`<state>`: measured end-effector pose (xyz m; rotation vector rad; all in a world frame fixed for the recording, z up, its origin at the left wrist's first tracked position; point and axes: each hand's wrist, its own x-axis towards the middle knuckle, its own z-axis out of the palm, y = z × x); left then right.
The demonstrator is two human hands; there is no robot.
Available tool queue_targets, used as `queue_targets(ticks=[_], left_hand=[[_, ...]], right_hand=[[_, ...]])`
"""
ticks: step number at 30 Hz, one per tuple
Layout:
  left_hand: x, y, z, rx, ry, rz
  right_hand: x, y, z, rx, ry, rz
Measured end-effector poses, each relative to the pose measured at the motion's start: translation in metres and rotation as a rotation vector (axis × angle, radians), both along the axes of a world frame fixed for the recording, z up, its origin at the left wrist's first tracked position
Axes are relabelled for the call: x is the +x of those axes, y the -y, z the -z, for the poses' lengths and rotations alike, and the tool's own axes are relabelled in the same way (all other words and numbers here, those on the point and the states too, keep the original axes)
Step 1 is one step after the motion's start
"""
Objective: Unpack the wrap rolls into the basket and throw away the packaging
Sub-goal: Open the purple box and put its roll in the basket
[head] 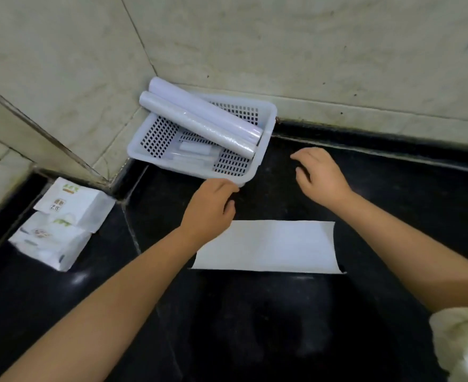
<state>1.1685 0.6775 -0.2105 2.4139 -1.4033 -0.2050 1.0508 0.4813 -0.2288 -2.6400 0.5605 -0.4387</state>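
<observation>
Two wrap rolls (199, 117) lie side by side in the white perforated basket (150, 158), far ends overhanging its rim at the tiled corner. The flat white packaging sheet (266, 248) lies on the black bench (392, 202), long axis left to right, nearer the person than both hands. Left hand (210, 209), grip empty, touches the basket's near rim and overlaps the sheet's left end; right hand (321, 175), grip loosely spread, hovers empty. Tissue packs (62, 224) lie far left.
</observation>
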Motion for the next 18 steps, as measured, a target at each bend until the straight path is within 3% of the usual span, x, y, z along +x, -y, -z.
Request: queue_targets(ticks=[4, 7, 11, 18], left_hand=[[-0.044, 0.009, 0.005, 0.385, 0.086, -0.002], [-0.084, 0.035, -0.005, 0.515, 0.211, 0.070], [-0.152, 0.067, -0.024, 0.440, 0.346, 0.227], [-0.323, 0.085, -0.056, 0.281, 0.414, 0.557]], right_hand=[[-0.055, -0.021, -0.001, -0.134, -0.217, 0.068], [-0.101, -0.034, -0.007, -0.128, -0.354, 0.216], [-0.187, -0.052, -0.028, -0.163, -0.408, 0.408], [-0.368, -0.096, -0.072, -0.172, -0.440, 0.756]])
